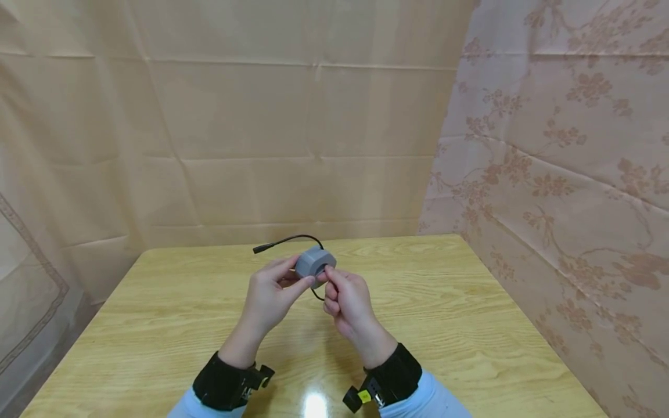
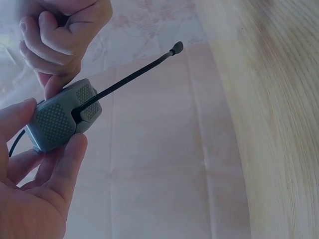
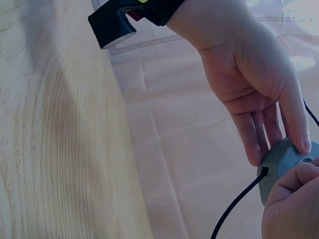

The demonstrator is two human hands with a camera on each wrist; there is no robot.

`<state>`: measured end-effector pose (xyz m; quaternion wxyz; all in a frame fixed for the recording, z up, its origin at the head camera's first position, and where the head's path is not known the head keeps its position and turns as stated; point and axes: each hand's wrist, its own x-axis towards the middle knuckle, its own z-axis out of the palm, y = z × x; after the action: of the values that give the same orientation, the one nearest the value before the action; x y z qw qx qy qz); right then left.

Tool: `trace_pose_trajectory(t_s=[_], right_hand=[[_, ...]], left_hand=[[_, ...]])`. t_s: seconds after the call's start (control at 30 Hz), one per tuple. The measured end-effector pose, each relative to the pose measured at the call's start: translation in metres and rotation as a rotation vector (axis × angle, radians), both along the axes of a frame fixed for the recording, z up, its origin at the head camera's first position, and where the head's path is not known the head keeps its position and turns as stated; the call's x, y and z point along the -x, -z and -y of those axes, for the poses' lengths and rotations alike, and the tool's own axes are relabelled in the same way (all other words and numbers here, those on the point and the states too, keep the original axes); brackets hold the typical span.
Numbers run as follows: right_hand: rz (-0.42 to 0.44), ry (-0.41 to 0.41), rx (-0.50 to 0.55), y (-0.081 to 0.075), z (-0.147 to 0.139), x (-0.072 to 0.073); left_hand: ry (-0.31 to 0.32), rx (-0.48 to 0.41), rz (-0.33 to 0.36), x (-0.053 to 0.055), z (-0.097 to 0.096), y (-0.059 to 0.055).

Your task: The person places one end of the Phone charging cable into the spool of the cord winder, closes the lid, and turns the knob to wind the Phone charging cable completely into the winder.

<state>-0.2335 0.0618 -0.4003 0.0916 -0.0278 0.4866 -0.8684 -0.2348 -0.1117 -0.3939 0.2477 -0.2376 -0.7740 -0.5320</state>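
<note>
A small grey faceted device (image 1: 312, 260), textured on its sides in the left wrist view, is held in the air over the table. My left hand (image 1: 268, 292) grips its edges between thumb and fingers. At the round opening on its face, the thumb and index finger of my right hand (image 1: 349, 299) pinch, with the other fingers curled in; what lies between those fingertips is hidden. A black cable (image 2: 130, 76) comes out of a slot in the side and ends in a plug (image 1: 263, 248). More black cable (image 1: 317, 294) hangs below the device.
The wood-grain table (image 1: 460, 325) extends under both forearms. A beige cloth (image 1: 261, 145) hangs behind it, and a flowered cloth (image 1: 575, 174) hangs along the right side. Black wrist straps (image 1: 222, 383) carry small cameras.
</note>
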Motion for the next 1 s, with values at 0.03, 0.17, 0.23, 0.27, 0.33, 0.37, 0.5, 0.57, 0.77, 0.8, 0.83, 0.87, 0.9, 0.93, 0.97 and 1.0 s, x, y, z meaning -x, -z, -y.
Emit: trace_pose_trajectory(t_s=[0.03, 0.17, 0.23, 0.27, 0.33, 0.37, 0.5, 0.57, 0.77, 0.8, 0.83, 0.87, 0.9, 0.93, 0.97, 1.0], right_hand=[[-0.004, 0.002, -0.004, 0.0, 0.0, 0.0], [-0.022, 0.013, -0.025, 0.0, -0.001, 0.0], [-0.026, 0.025, -0.039, -0.001, -0.002, 0.0], [-0.032, 0.032, -0.046, -0.001, -0.003, 0.001], [-0.044, 0.051, -0.058, -0.003, -0.006, 0.001], [-0.053, 0.062, -0.064, -0.004, -0.008, 0.002], [-0.113, 0.114, -0.087, -0.01, -0.018, 0.003], [-0.153, 0.143, -0.097, -0.015, -0.024, 0.004], [-0.318, 0.241, -0.136, -0.032, -0.041, -0.001], [-0.351, 0.256, -0.149, -0.035, -0.044, -0.002], [-0.384, 0.269, -0.168, -0.038, -0.047, -0.004], [-0.421, 0.28, -0.194, -0.04, -0.05, -0.005], [-0.457, 0.291, -0.229, -0.042, -0.053, -0.005], [-0.499, 0.3, -0.268, -0.044, -0.055, -0.006], [-0.543, 0.309, -0.312, -0.045, -0.058, -0.007], [-0.587, 0.323, -0.367, -0.046, -0.06, -0.007]], left_hand=[[0.002, -0.002, 0.001, 0.0, 0.0, 0.0], [0.018, -0.016, 0.013, 0.0, 0.003, -0.001], [0.024, -0.023, 0.02, 0.0, 0.005, -0.001], [0.025, -0.027, 0.024, 0.0, 0.006, -0.001], [0.025, -0.03, 0.035, -0.001, 0.008, -0.002], [0.025, -0.032, 0.042, -0.001, 0.009, -0.002], [0.023, -0.026, 0.072, -0.002, 0.014, -0.005], [0.019, -0.017, 0.086, -0.002, 0.017, -0.006], [0.012, 0.005, 0.113, -0.004, 0.023, -0.011], [0.012, 0.005, 0.117, -0.004, 0.023, -0.012], [0.013, 0.003, 0.12, -0.004, 0.023, -0.013], [0.013, 0.002, 0.122, -0.004, 0.024, -0.014], [0.014, 0.001, 0.126, -0.004, 0.024, -0.015], [0.016, -0.001, 0.13, -0.004, 0.024, -0.015], [0.018, -0.002, 0.135, -0.005, 0.024, -0.016], [0.021, -0.001, 0.141, -0.005, 0.024, -0.017]])
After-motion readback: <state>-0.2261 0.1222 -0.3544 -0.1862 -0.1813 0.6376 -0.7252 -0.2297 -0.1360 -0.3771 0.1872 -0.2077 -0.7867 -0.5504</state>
